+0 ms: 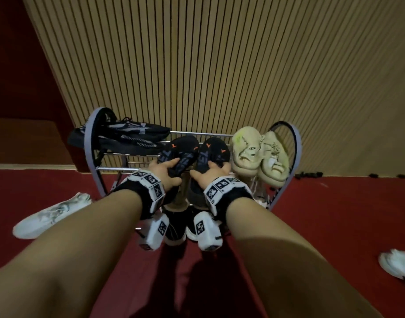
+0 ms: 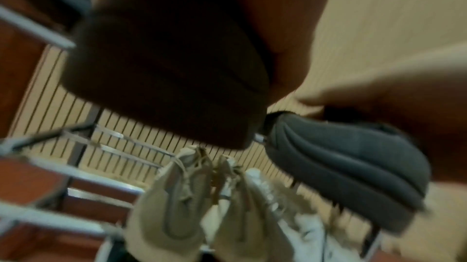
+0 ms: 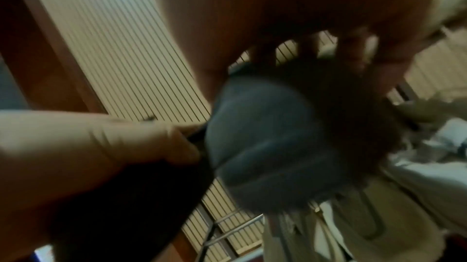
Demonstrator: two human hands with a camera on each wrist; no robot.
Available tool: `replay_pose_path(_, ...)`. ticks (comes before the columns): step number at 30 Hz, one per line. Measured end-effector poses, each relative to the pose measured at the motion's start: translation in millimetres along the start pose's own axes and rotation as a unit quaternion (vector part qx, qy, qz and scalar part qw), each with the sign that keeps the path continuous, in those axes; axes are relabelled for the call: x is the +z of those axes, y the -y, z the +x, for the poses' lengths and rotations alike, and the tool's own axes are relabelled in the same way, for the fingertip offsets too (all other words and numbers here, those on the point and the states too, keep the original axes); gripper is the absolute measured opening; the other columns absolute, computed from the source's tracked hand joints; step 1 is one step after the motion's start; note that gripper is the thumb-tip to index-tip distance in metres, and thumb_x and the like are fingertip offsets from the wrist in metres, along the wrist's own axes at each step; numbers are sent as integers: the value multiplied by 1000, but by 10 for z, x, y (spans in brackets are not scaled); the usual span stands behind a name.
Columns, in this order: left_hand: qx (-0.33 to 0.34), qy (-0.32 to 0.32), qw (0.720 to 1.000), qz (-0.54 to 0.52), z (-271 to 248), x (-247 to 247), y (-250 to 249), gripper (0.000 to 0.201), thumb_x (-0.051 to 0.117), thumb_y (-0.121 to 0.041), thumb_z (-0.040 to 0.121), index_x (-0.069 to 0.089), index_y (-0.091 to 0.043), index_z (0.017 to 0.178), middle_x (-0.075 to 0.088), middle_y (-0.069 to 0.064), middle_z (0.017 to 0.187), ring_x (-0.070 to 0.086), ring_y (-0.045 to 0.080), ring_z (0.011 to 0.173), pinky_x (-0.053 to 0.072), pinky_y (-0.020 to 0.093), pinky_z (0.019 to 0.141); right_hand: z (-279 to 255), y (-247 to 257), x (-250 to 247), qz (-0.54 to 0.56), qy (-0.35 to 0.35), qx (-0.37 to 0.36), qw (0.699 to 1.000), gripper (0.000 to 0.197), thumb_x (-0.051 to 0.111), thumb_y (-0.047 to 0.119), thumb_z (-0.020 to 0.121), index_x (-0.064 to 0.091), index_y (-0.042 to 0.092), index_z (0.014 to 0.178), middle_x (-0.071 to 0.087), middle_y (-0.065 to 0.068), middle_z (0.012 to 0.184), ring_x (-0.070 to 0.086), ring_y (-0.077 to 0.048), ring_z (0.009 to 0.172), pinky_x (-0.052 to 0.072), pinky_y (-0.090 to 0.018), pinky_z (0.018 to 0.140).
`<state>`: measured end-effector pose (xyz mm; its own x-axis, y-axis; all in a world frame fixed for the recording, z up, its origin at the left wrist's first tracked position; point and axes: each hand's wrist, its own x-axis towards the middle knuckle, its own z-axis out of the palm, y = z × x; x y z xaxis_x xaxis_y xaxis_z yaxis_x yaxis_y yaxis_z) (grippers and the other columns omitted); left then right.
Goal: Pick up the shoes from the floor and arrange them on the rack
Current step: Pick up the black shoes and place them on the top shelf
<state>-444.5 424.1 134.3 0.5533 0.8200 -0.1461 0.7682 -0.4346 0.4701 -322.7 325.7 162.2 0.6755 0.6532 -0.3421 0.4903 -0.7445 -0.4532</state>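
Observation:
On the top tier of a metal rack [image 1: 88, 145], my two hands hold a pair of black shoes with orange marks, toes toward the wall. My left hand [image 1: 171, 171] grips the left black shoe [image 1: 181, 149] near its heel. My right hand [image 1: 207, 172] grips the right black shoe [image 1: 216, 150] the same way. The right wrist view is blurred and shows fingers [image 3: 353, 50] curled over this shoe's grey sole [image 3: 265, 146]. In the left wrist view the left shoe [image 2: 164, 76] fills the middle as a dark, blurred mass.
Dark sneakers [image 1: 128, 136] lie on the top tier's left and beige sneakers [image 1: 258, 157] on its right. Black-and-white shoes [image 1: 176, 228] sit on a lower tier under my wrists. One white shoe [image 1: 50, 214] lies on the red floor at left, another [image 1: 398, 265] at right. A slatted wall stands behind.

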Motion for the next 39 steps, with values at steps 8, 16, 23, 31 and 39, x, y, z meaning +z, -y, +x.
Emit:
replay_pose_path(8,34,67,989,125,222,-179,20,76,55,-58,79,13,-53,142,15,6,155,29,34,136,32,43,110,11,-590,29,11,59,-170,984,100,67,61,71,6,40,148,-17,6,156,-1,-28,145,16,-42,116)
replay_pose_path(16,11,106,994,-16,153,-347,210,113,74,-54,68,-7,-41,146,3,7,158,9,27,145,18,38,117,-23,-487,149,-21,-1,-196,980,98,68,60,72,10,37,148,-14,-1,157,1,-30,145,18,-40,115)
replay_pose_path(23,-39,104,987,-118,44,-379,270,81,77,-31,73,35,-18,142,49,3,138,47,21,125,31,19,92,82,-384,69,-16,-8,-190,982,90,64,62,74,20,34,147,-6,3,158,7,-27,145,20,-39,115)
replay_pose_path(31,0,23,984,-179,202,-303,205,70,76,-28,76,43,-18,137,54,4,132,53,21,117,40,23,90,240,-276,50,-16,-54,-198,979,84,65,56,77,28,24,146,11,-1,156,21,-28,140,23,-37,115)
replay_pose_path(39,3,35,984,-174,401,-263,250,64,70,-36,80,42,-24,137,54,4,134,52,23,120,40,36,104,298,-263,57,-36,-72,-211,974,78,64,56,78,34,24,143,19,-2,152,25,-30,136,25,-37,112)
